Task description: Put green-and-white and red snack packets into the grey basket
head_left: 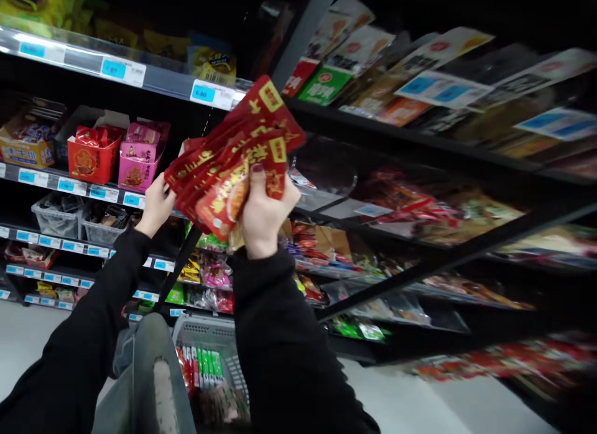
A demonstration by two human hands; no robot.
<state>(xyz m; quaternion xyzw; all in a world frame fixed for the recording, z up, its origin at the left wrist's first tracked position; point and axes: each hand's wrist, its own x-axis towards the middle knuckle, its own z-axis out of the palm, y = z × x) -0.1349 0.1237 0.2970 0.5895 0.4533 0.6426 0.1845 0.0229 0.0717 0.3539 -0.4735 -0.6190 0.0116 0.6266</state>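
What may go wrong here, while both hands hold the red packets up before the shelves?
The red packets are fanned out between the left hand and the right hand, so one may slip and fall, perhaps missing the grey basket below. Their top corner might catch the shelf edge.

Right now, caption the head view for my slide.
The left hand and right hand hold fanned red gold-printed foil packets before stocked shop shelves, above a grey plastic basket.
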